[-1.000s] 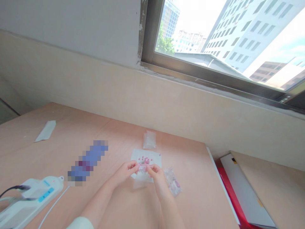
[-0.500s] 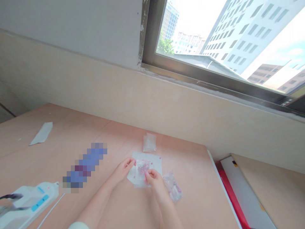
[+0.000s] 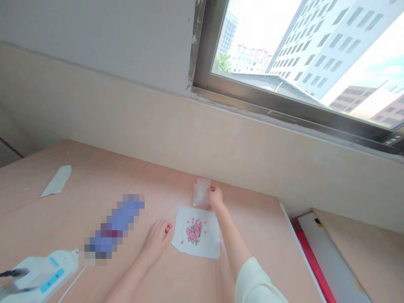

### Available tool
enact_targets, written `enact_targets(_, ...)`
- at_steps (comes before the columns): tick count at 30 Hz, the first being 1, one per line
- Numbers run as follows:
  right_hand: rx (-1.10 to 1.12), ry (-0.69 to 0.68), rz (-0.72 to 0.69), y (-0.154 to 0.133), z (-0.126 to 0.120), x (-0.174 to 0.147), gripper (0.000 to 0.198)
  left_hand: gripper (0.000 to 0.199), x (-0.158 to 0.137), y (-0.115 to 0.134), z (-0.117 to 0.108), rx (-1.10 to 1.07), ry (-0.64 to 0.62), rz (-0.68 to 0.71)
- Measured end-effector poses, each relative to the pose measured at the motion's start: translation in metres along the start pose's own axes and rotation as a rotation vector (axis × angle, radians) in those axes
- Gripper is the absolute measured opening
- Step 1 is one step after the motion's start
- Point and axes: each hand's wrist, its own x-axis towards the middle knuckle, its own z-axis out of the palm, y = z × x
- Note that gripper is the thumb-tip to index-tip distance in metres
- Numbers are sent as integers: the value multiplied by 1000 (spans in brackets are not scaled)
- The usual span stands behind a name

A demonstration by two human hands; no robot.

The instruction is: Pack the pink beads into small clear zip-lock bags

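Observation:
A heap of small pink pieces, with some dark bits among them, lies on a sheet of white paper. Beyond the paper, my right hand reaches to some small clear plastic bags and pinches the right edge of one. My left hand rests on the table just left of the paper, fingers curled in, with nothing visible in it. Right of the paper, my right forearm covers most of what lies there; only a bit of clear and pink shows.
A white power strip with plugged cables sits at the front left. Behind it lies a blurred blue object, and farther left a white paper strip. The wall bounds the table at the back; a red-and-white box stands right.
Both hands held a small clear bag over the paper. That bag is gone from them; my right hand has moved away to the stacked bags, my left back onto the table.

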Motion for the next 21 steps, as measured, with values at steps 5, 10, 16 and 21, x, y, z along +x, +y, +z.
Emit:
enact_targets(5, -110, 1, -42, 3, 1, -2, 20, 16, 1, -2, -1, -1, -1, -12)
enact_targets(10, -220, 76, -125, 9, -22, -22, 23, 15, 1, -1, -2, 13, -11, -27)
enact_targets(16, -377, 157, -101, 77, -76, -83, 30, 14, 1, -2, -2, 25, -45, -19)
enact_targets(21, -374, 80, -40, 131, -98, -135, 20, 15, 1, -3, 0, 28, -34, -11)
